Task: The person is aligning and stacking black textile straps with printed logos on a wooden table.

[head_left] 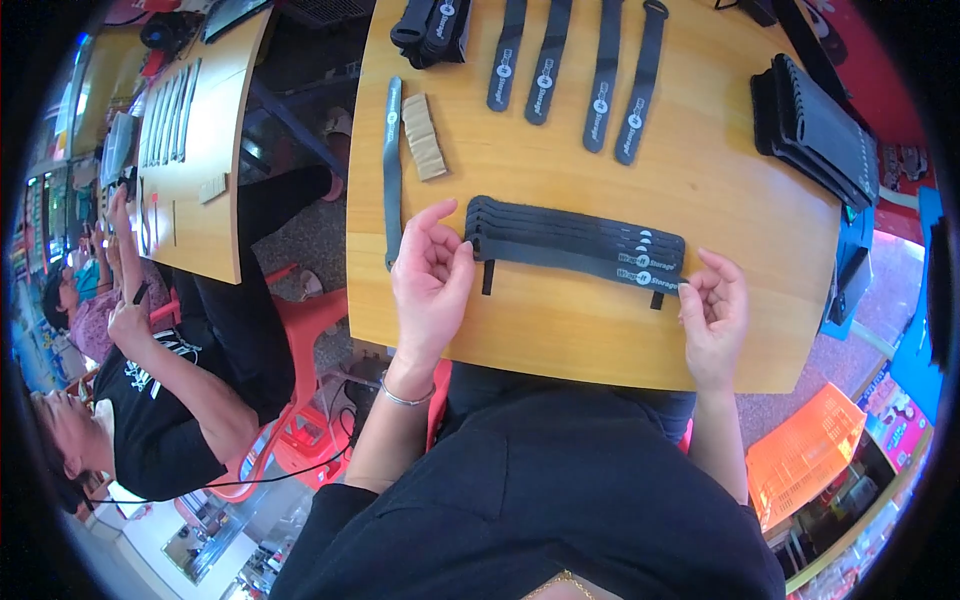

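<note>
Two loosely open hands [430, 285] [718, 308] flank one fanned strap stack [570, 240], with four separate straps [602, 95] lying beyond.

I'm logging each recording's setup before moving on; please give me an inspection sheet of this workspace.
Surface: wood-coloured table, its near edge at the person's body.
Job's things: overlapping straps fanned between the hands; four loose straps apart beyond them; single strap at left; strap bundle at the far left.
Clutter: tan strip beside the single strap; black stack at right.
Hands: left hand at the fan's left end, right hand at its right end; right contact unclear.
Cables: thin black cable, lower left, off the table.
Surroundings: co-worker and second table left; orange crate right.
</note>
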Tool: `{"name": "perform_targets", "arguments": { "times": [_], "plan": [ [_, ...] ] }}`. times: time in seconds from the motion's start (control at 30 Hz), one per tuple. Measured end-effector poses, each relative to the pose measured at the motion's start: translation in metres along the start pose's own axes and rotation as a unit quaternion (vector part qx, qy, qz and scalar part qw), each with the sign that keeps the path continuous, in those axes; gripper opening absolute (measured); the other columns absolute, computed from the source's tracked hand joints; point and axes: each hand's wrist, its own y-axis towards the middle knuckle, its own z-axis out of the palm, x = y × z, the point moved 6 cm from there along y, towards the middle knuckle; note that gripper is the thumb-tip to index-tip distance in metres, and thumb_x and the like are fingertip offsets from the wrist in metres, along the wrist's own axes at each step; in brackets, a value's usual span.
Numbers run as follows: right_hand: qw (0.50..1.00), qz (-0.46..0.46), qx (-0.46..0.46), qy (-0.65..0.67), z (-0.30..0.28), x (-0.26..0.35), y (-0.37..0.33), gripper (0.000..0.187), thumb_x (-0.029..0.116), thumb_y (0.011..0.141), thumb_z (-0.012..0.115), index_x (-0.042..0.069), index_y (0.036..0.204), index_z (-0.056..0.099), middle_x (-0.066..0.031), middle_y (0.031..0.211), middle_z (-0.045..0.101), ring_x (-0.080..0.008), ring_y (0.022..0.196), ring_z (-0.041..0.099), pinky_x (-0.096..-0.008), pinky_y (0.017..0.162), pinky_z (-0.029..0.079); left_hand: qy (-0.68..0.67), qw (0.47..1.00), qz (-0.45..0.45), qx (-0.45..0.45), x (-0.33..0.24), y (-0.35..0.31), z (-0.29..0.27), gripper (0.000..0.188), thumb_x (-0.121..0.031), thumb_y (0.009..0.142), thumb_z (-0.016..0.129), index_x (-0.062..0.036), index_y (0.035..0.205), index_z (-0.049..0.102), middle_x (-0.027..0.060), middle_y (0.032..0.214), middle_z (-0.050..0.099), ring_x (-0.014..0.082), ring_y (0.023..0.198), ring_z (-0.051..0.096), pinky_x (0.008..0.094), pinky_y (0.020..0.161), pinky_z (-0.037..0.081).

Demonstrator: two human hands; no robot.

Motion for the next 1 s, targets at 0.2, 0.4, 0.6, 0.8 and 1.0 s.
{"name": "perform_targets", "arguments": {
  "times": [0.2,0.4,0.6,0.8,1.0],
  "plan": [
    [1.000,-0.006,-0.014,-0.003,0.0002,0.0003,0.0005,0.043,-0.006,0.085,0.059,0.005,0.125,0.045,0.0018,0.084,0.052,-0.0012,0.068,0.046,-0.0142,0.059,0.038,0.012,1.000,0.013,-0.005,-0.0036,0.0008,0.0024,0.040,0.011,0.083,0.054,-0.0025,0.120,0.049,-0.0034,0.078,0.047,-0.0006,0.060,0.040,0.0143,0.051,0.031],
    [1.000,-0.002,-0.024,0.014,-0.0012,-0.0001,0.0013,0.046,-0.006,0.085,0.058,0.004,0.127,0.042,0.0010,0.083,0.053,-0.0016,0.067,0.047,-0.0149,0.059,0.039,0.028,1.000,0.008,-0.002,-0.0052,0.0018,0.0030,0.042,0.011,0.082,0.054,-0.0020,0.121,0.049,-0.0027,0.077,0.047,-0.0001,0.059,0.041,0.0148,0.051,0.032],
    [0.999,0.014,-0.027,0.018,-0.0008,0.0014,0.0018,0.044,-0.004,0.086,0.060,0.004,0.126,0.043,0.0011,0.082,0.054,-0.0014,0.066,0.047,-0.0146,0.058,0.038,0.031,0.999,0.000,-0.006,-0.0066,0.0021,0.0021,0.041,0.011,0.081,0.055,-0.0012,0.120,0.049,-0.0020,0.077,0.047,0.0003,0.058,0.042,0.0153,0.051,0.032],
    [0.999,0.018,-0.032,0.004,-0.0022,-0.0005,0.0022,0.037,-0.002,0.086,0.062,0.004,0.119,0.048,0.0020,0.082,0.054,-0.0009,0.066,0.047,-0.0138,0.056,0.037,0.043,0.999,0.010,-0.018,-0.0042,0.0027,0.0037,0.041,0.011,0.080,0.055,-0.0005,0.119,0.050,-0.0019,0.075,0.048,0.0010,0.056,0.042,0.0155,0.050,0.033],
    [0.999,0.030,-0.028,0.003,-0.0005,-0.0007,0.0024,0.032,-0.002,0.085,0.063,0.004,0.114,0.051,0.0033,0.082,0.054,-0.0004,0.065,0.047,-0.0133,0.056,0.037,0.037,0.999,-0.012,-0.006,-0.0031,0.0011,0.0029,0.045,0.012,0.082,0.054,-0.0024,0.125,0.048,-0.0020,0.081,0.048,0.0010,0.064,0.043,0.0141,0.057,0.034]
  ]
}}
